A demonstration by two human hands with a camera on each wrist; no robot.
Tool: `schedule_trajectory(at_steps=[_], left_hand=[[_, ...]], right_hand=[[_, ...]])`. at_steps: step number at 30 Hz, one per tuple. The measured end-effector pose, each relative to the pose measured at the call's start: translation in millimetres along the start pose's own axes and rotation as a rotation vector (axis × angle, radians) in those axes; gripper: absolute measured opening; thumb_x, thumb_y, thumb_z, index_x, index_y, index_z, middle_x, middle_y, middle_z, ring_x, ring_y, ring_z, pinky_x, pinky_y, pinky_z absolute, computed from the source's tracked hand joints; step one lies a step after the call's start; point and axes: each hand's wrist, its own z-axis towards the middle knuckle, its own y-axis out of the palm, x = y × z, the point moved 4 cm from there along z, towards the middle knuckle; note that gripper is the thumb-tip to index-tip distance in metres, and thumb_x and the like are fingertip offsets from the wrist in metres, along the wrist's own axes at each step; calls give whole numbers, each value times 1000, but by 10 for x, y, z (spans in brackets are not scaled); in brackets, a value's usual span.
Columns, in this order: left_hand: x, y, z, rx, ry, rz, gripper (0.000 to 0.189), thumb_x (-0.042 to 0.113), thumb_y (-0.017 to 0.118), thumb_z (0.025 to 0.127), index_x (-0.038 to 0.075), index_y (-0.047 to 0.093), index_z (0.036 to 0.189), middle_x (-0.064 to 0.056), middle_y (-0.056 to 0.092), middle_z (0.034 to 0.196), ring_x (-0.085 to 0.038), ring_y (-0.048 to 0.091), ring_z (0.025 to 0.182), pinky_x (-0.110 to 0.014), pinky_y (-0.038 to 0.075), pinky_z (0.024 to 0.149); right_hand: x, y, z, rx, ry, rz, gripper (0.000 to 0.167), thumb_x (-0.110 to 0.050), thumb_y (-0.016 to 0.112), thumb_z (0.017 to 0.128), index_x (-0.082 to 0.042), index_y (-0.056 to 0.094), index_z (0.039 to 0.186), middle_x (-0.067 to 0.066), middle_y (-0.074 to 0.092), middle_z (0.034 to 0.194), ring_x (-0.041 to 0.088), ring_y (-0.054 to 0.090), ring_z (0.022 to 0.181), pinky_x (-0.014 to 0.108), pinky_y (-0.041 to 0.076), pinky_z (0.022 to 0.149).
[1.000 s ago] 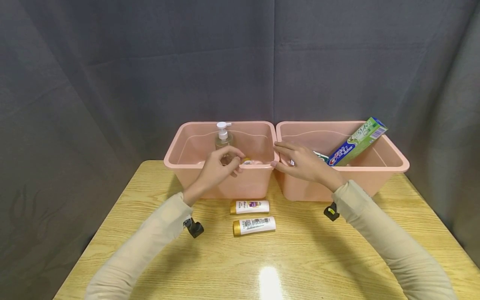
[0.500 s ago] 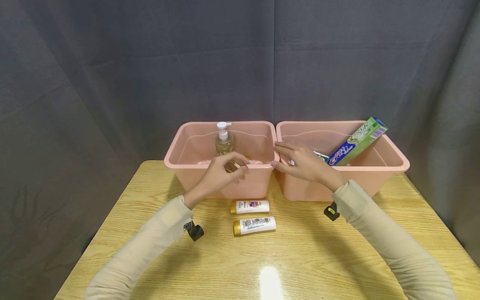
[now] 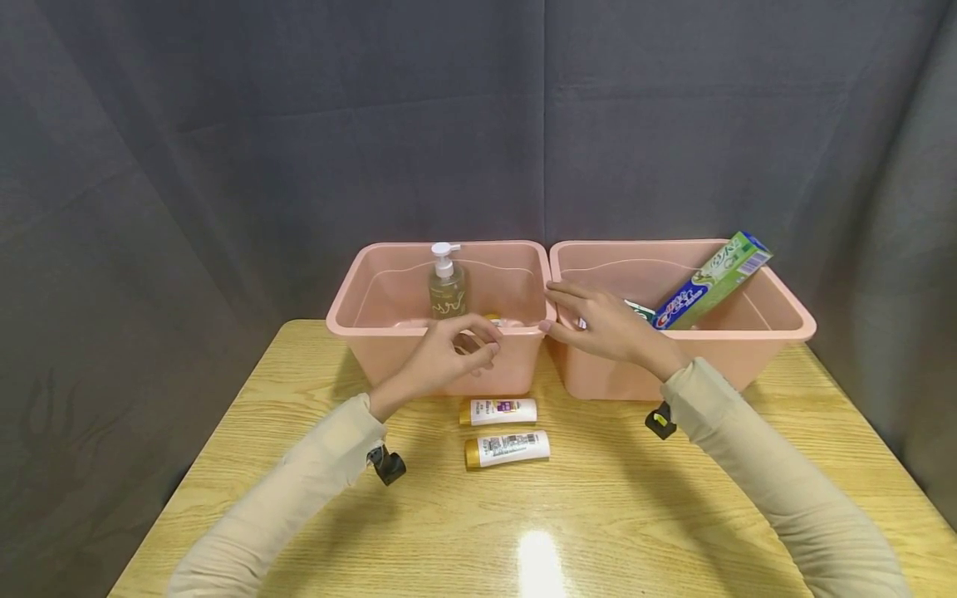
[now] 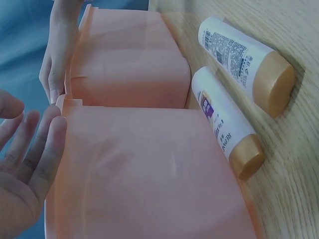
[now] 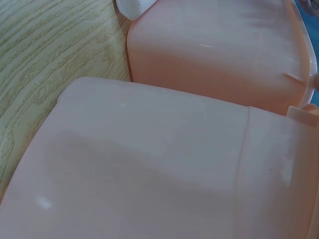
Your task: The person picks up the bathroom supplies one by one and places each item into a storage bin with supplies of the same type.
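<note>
My left hand (image 3: 454, 353) hovers at the front rim of the left pink bin (image 3: 419, 357), fingers loosely bent and nothing held; in the left wrist view its fingers (image 4: 47, 149) are apart from one another. My right hand (image 3: 598, 324) reaches over the front of the right pink bin (image 3: 620, 374), its fairly straight fingers touching where the two bins' rims meet. Inside the left bin stands a pump bottle (image 3: 447, 291), with a small yellow-and-white item (image 3: 493, 321) partly hidden by the rim. A green-and-blue toothpaste box (image 3: 710, 282) leans in the right bin.
Two white bottles with gold caps lie on the wooden table before the left bin: one nearer the bin (image 3: 498, 412), one nearer me (image 3: 508, 448). A dark green-and-white pack (image 3: 640, 311) shows partly in the right bin. A dark grey curtain (image 3: 449, 124) hangs behind.
My left hand has drawn back and down from inside the left bin to its front rim, uncovering more of the pump bottle. My right hand stays in place.
</note>
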Motion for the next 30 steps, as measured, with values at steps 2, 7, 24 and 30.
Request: schedule_trajectory(at_steps=[2,7,24,30], left_hand=[[-7,4,1,1,0,2,16,-1,67,91,-6,65,106,-24,68,94,-34,70,74,-40,60,63],[-3,18,-12,6,-1,28,17,-4,67,89,-7,65,106,-26,68,94,-35,69,74,-39,60,63],[-117,87,-64,-36,29,89,18,-2,69,87,-6,67,104,-13,70,93,-24,68,73,-33,59,68],[-150,94,-89,-53,43,145,19,-2,69,85,-6,68,104,-14,70,98,-19,67,78,-31,58,73]], right_hand=[[-2,-5,1,0,2,0,65,-48,56,98,-3,50,144,15,47,148,35,42,136,51,33,112],[-3,-10,1,0,-1,-2,65,-48,57,97,-3,51,144,15,47,148,35,43,136,51,34,111],[-6,-18,3,5,-3,6,65,-47,58,97,-2,51,143,16,48,147,37,42,136,52,33,112],[-7,-14,4,10,-4,11,64,-46,59,97,-1,52,142,16,48,147,37,42,136,52,33,112]])
